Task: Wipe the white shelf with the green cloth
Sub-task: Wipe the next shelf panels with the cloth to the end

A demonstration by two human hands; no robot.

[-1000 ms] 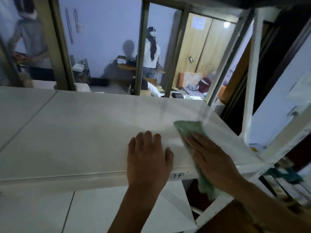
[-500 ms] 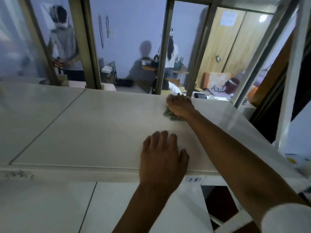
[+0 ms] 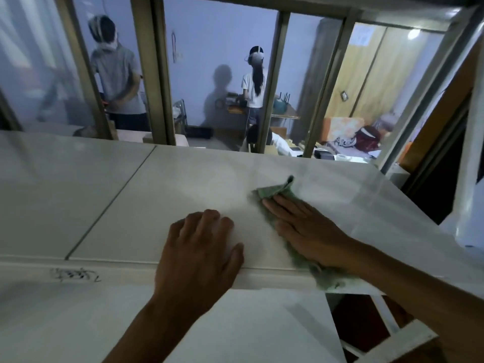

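The white shelf [image 3: 167,205] has a broad flat top that fills the middle of the view. A green cloth [image 3: 277,191] lies on its right part, running from mid-depth down over the front edge. My right hand [image 3: 309,231] presses flat on the cloth with straight fingers. Just left of it, my left hand [image 3: 201,247] rests on the shelf's front edge, fingers slightly bent on the top, holding nothing.
A seam [image 3: 110,205] crosses the shelf top on the left. Behind the shelf stand metal window bars [image 3: 154,74], with two people in the room beyond. A white frame [image 3: 392,341] sits below at the lower right. Scribbled writing [image 3: 74,274] marks the front edge.
My right hand has drawn the cloth back from the shelf's far edge toward the front edge. The left hand has stayed on the front edge.
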